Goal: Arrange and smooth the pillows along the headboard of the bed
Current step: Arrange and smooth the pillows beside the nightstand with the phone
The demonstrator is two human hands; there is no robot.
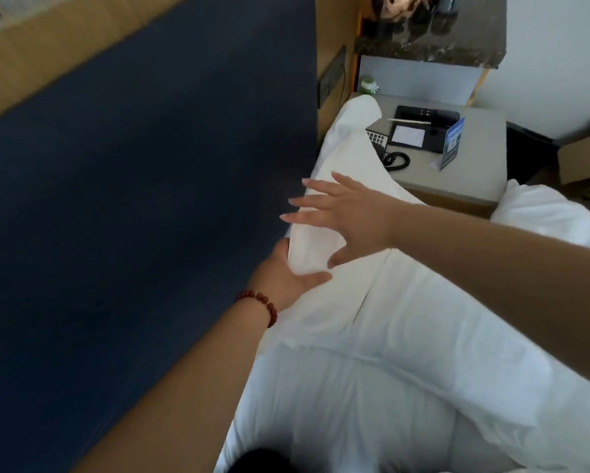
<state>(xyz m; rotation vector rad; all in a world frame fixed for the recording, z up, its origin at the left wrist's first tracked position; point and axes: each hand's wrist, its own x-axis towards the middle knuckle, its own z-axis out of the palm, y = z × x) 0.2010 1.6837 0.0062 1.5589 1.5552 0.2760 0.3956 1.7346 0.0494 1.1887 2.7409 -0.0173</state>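
Observation:
A white pillow [346, 158] stands on edge against the dark blue padded headboard [150, 199], running from the middle of the view toward the nightstand. My right hand [348, 213] lies spread with straight fingers over the pillow's upper face. My left hand [286, 278], with a red bead bracelet on the wrist, sits at the pillow's near end; its thumb lies flat on the front and its fingers are hidden between pillow and headboard. A second white pillow [355, 404] lies nearer to me, below both arms.
A beige nightstand [474, 172] beside the bed carries a telephone [419, 129], a notepad and a small blue card [452, 145]. A dark stone shelf [433, 46] hangs above it. Cardboard boxes [583, 158] stand on the floor at right. White duvet [542, 213] bulges at right.

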